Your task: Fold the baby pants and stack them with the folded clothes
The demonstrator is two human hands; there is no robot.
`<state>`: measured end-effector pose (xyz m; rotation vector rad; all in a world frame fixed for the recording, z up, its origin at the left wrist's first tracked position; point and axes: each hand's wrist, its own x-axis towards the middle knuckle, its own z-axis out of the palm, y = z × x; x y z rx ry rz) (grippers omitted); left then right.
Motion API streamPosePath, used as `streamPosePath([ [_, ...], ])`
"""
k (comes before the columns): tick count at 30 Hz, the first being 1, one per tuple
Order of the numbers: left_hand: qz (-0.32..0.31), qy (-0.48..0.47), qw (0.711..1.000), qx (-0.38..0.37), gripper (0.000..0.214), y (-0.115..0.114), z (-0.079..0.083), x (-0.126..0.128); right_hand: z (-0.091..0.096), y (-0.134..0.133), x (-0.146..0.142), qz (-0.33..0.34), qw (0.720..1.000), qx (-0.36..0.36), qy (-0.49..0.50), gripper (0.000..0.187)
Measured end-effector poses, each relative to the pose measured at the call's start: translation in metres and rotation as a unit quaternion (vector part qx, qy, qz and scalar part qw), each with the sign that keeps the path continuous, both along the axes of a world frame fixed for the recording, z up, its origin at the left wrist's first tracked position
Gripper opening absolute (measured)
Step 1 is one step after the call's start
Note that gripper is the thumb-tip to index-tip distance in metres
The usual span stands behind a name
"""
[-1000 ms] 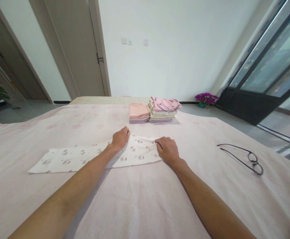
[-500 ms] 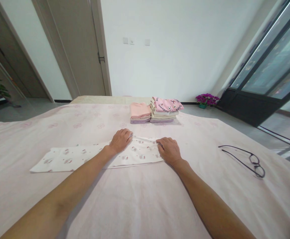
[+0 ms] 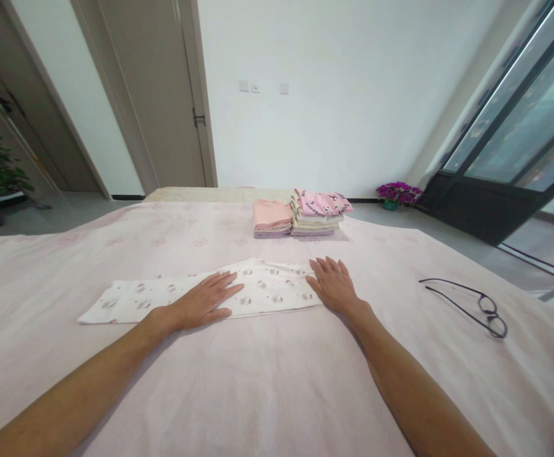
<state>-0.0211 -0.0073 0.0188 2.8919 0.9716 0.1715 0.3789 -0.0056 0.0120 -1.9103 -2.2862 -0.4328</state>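
Note:
A pair of white printed pants (image 3: 267, 285), folded lengthwise into a long strip, lies flat across the bed with its wider end to the right. My left hand (image 3: 205, 299) rests flat on the middle of the cloth, fingers spread and pointing right. At the right end, my right hand (image 3: 332, 282) lies open with its fingers apart, touching the cloth's edge. Neither hand grips the fabric. Small cartoon motifs dot the cloth, and a slight ridge shows along its far edge. Part of it is hidden beneath my left hand.
Beyond the pants stand two folded-clothes stacks: a peach-topped stack (image 3: 271, 219) and a taller one with a pink printed garment (image 3: 322, 203) on top. Black-framed glasses (image 3: 488, 311) lie to the right on the pale pink bedsheet (image 3: 257, 387). Purple flowers (image 3: 398, 193) stand on the floor behind.
My left hand has let go of the far edge, moved nearer and left, and flattened on the cloth. My right hand has opened its fingers at the right end.

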Motion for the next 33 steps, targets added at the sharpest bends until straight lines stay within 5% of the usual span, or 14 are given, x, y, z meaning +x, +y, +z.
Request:
streamPosePath([
  [9,0.042,-0.012,0.999,-0.012,0.062,-0.024,-0.004,-0.033,-0.005,0.001,0.004,0.022,1.0,-0.009,-0.016,0.055],
  [16,0.195,-0.19,0.962,0.016,0.049,-0.022,-0.011,-0.048,0.013,0.005,-0.032,0.003,0.999,-0.04,-0.011,0.058],
  [22,0.257,-0.079,0.962,0.047,0.057,-0.005,-0.034,-0.08,0.0,-0.012,-0.084,0.078,0.995,-0.067,0.02,0.06],
  [28,0.305,0.006,0.951,0.039,0.06,-0.01,-0.043,-0.151,-0.017,-0.013,-0.062,0.067,0.996,-0.049,0.018,0.059],
  [33,0.422,0.034,0.905,0.054,0.061,-0.018,-0.044,-0.192,-0.02,-0.01,-0.051,0.037,0.999,-0.022,0.017,0.06],
])
